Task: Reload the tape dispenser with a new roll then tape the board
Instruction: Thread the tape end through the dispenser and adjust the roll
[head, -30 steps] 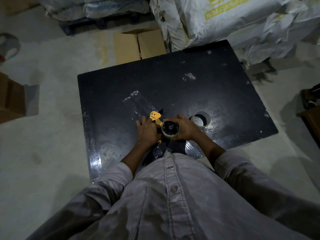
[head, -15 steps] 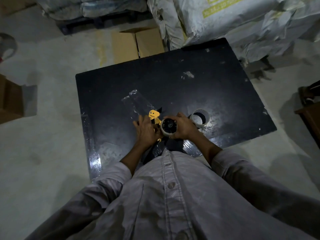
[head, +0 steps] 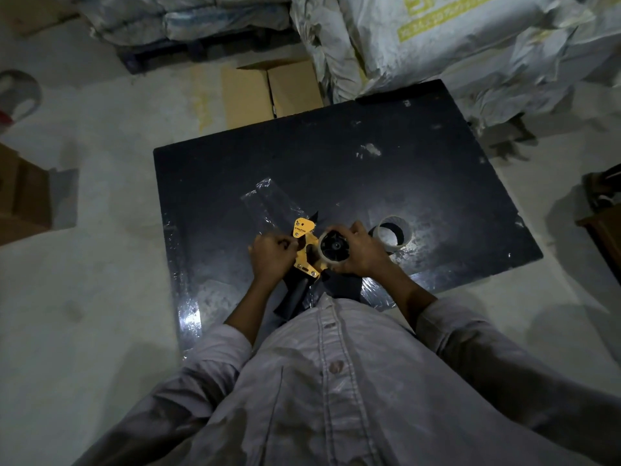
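Observation:
A large black board (head: pixel 336 169) lies flat on the concrete floor in front of me. Over its near edge I hold a yellow tape dispenser (head: pixel 305 245). My left hand (head: pixel 273 255) grips the dispenser's left side. My right hand (head: pixel 361 252) wraps around a clear tape roll (head: pixel 332 246) seated on the dispenser's black hub. A bare cardboard tape core (head: pixel 391 234) lies on the board just right of my right hand. Strips of clear tape (head: pixel 270 205) shine on the board beyond the dispenser and along its left edge (head: pixel 188 311).
Stacked white sacks (head: pixel 453 38) crowd the board's far right corner. A flattened cardboard box (head: pixel 268 89) lies beyond the far edge. Another brown box (head: pixel 23 196) sits at the left, and dark furniture (head: pixel 605 223) at the right edge.
The dispenser has tilted a little in my hands, and my right fingers have shifted around the roll. Both hands stay in the same place over the board's near edge.

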A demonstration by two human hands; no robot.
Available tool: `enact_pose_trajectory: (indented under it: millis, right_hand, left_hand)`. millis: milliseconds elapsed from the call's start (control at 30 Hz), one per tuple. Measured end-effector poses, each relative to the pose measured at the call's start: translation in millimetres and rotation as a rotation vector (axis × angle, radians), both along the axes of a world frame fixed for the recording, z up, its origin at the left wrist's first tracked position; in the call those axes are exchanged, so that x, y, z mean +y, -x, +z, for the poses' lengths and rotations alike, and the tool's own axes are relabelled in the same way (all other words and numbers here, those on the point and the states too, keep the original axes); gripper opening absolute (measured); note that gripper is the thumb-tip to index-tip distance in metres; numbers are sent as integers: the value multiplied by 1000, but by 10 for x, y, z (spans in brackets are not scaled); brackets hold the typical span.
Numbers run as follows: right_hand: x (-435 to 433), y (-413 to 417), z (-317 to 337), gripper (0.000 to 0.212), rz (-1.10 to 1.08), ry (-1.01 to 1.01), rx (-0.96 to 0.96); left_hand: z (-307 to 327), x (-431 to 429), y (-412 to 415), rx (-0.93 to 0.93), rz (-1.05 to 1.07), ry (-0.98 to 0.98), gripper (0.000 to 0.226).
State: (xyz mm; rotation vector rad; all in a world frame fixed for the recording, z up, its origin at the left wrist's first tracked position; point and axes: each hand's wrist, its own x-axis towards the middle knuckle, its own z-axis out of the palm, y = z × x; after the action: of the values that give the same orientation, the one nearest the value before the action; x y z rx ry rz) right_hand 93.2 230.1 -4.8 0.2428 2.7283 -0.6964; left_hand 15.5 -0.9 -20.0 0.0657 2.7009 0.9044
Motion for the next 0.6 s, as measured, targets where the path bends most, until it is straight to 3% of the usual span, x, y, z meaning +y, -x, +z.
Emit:
enact_pose_trajectory:
  millis: [100,200,333,400,500,600]
  right_hand:
    - [0,9,-61,110,12,12,-6]
    - [-15,13,-77,130,18,52,-18]
    - [-94,11,-26,136,31,66,14]
    - [-140,-18,28,113,69,-43,107]
    - [-300,-152,10,58,212,-247,451]
    - [-470,-291,-117,43,235,-243,586]
  left_hand:
    - [0,-154,-15,10,52,-95,26]
    - [-47,-306,-66,157,-284,25,49]
    - [7,-327,-49,326,-486,212,38]
    - [47,-287,18,388,-536,252,32]
    - [71,-254,119,453,-599,282,30]
    - [55,-266,155,472,-614,291,27]
